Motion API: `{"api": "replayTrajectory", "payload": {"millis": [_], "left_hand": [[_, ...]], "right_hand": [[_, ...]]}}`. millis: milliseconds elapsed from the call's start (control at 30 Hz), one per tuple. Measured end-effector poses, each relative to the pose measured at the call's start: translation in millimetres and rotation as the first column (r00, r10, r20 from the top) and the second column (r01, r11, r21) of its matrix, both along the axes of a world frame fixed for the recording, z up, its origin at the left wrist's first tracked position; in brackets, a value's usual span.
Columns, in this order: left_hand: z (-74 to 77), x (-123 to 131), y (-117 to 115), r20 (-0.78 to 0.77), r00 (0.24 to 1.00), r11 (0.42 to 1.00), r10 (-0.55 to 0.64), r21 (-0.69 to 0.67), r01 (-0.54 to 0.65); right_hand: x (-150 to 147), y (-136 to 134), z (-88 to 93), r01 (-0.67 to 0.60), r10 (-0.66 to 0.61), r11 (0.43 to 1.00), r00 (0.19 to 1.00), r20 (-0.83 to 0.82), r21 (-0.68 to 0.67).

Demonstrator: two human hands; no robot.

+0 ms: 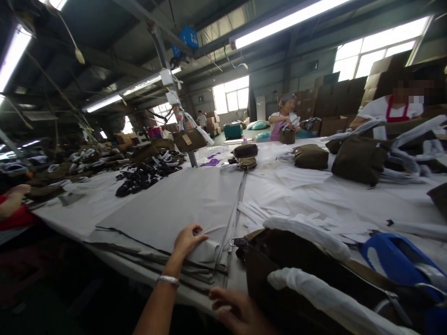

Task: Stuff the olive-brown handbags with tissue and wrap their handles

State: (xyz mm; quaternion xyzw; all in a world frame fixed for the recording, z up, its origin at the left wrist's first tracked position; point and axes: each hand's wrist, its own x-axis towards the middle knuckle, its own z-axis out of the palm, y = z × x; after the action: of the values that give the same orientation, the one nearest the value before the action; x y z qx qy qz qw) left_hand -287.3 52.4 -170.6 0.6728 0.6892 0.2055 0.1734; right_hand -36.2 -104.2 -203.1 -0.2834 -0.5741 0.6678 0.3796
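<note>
One grey sheet stack [181, 200]
My left hand [188, 239] is arching over it, thumb and fingers apart; my right hand [240, 309] is blurring, grip unclear.

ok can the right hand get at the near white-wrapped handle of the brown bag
Probably yes: the right hand is close beside the brown bag, seems to hold nothing, and nothing visible blocks the way to the near white-wrapped handle.
</note>
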Motion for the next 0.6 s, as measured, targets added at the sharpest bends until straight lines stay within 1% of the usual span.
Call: {"api": "replayTrajectory", "payload": {"millis": [33,67,133,167,200,267,367,433,500,533,600], "left_hand": [[-0.2,0.4,0.2,-0.004,1.000,1.000,0.013,-0.002,-0.013],[-0.5,1.0,0.4,-0.007,1.000,1.000,0.026,-0.001,-0.026],[-1.0,2.7,0.9,-0.010,0.999,0.999,0.049,0.010,-0.049],[-0.6,3.3,1.4,-0.009,0.999,0.998,0.053,0.017,-0.053],[0.7,3.5,2.0,-0.007,0.999,0.998,0.051,0.022,-0.051],[6.9,2.2,2.4,0.000,0.999,0.999,0.037,0.029,-0.037],[27.3,-4.6,-5.7,0.006,1.000,0.998,0.020,0.054,-0.020],[44.1,-9.7,-23.0,0.006,1.000,0.997,0.007,0.070,-0.008],[56.2,-11.2,-52.2,0.013,1.000,0.998,-0.029,0.050,0.028],[58.6,-9.6,-70.6,0.021,0.998,0.998,-0.055,0.024,0.054],[55.0,-1.5,-110.8,0.052,0.993,0.992,-0.108,-0.064,0.112]], "right_hand": [[-14.1,9.9,0.3,0.088,-0.091,0.995,0.993,-0.070,-0.049],[-26.2,20.6,-0.2,0.180,-0.193,0.977,0.973,-0.123,-0.114],[-43.8,41.7,-4.2,0.313,-0.351,0.926,0.919,-0.180,-0.209],[-49.2,50.9,-7.2,0.359,-0.409,0.900,0.891,-0.195,-0.248],[-52.3,58.6,-10.6,0.381,-0.446,0.879,0.870,-0.209,-0.288],[-53.3,69.3,-16.3,0.385,-0.492,0.840,0.837,-0.240,-0.382],[-47.5,75.9,-18.3,0.325,-0.503,0.813,0.809,-0.304,-0.483],[-43.1,76.9,-14.9,0.275,-0.487,0.817,0.800,-0.350,-0.508],[-39.6,76.4,-10.5,0.238,-0.462,0.832,0.798,-0.387,-0.502],[-38.1,75.7,-8.9,0.240,-0.451,0.843,0.803,-0.390,-0.482],[-35.7,74.0,-8.4,0.291,-0.442,0.865,0.829,-0.344,-0.409]]}}
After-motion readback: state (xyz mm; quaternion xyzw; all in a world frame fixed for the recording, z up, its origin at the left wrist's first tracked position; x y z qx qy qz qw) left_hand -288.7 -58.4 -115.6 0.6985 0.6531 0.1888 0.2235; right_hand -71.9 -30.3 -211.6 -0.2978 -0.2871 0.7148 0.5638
